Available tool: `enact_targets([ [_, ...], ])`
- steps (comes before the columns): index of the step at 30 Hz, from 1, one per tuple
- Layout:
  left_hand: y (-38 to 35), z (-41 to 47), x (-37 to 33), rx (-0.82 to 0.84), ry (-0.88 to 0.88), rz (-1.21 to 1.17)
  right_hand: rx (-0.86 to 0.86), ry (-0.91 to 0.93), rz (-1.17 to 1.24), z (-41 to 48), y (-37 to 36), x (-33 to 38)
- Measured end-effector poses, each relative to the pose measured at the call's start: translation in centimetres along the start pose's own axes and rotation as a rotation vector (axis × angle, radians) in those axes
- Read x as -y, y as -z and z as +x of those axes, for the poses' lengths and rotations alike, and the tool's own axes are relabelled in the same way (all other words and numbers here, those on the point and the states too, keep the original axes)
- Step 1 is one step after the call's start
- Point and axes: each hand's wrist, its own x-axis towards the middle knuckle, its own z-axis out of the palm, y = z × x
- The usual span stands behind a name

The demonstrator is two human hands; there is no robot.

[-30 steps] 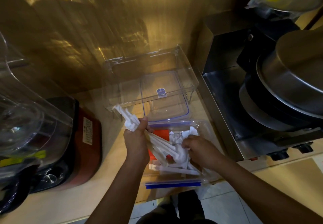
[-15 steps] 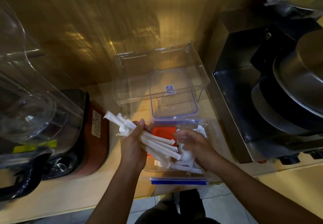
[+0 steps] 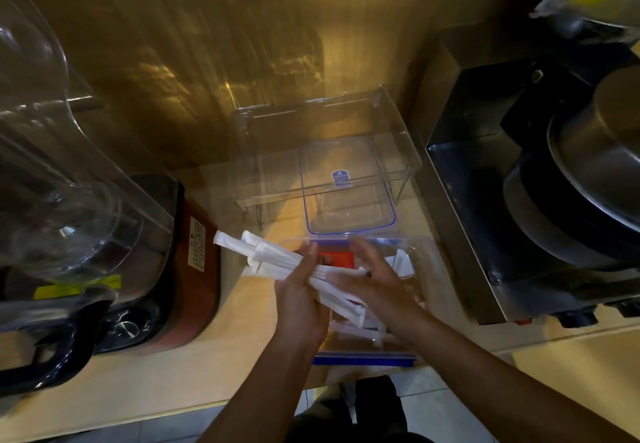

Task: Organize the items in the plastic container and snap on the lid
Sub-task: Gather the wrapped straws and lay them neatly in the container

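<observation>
A clear plastic container [image 3: 427, 271] with blue clips stands at the counter's front edge. Inside lie white paper-wrapped sticks and a red packet [image 3: 337, 260]. My left hand [image 3: 299, 295] grips a bundle of white wrapped sticks [image 3: 268, 257] that points up and left over the container's left rim. My right hand [image 3: 372, 278] lies flat against the bundle's right side, fingers extended. The clear lid [image 3: 346, 186] with a blue seal lies flat just behind the container.
A clear acrylic stand [image 3: 325, 152] straddles the lid. A blender [image 3: 69, 207] with a red base fills the left counter. A steel appliance [image 3: 540, 200] with stacked pots stands at the right. The counter edge runs close below the container.
Both hands have lifted and gathered the white sticks into one bundle above the container. My right hand has come out of the container and now presses against the bundle.
</observation>
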Motion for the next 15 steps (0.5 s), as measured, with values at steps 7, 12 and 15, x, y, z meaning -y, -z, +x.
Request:
enact_targets([
  [7, 0.1, -1.0, 1.5, -0.025, 0.11, 0.047, 0.202, 0.096, -0.853, -0.1, 1.0, -1.5],
  [12, 0.0, -1.3, 1.2, 0.04, 0.111, 0.062, 0.149, -0.029, -0.862, 0.5, 0.5, -3.0],
  [15, 0.5, -0.6, -0.4, -0.092, -0.104, 0.136, 0.242, -0.088, -0.847, 0.4, 1.9, -3.2],
])
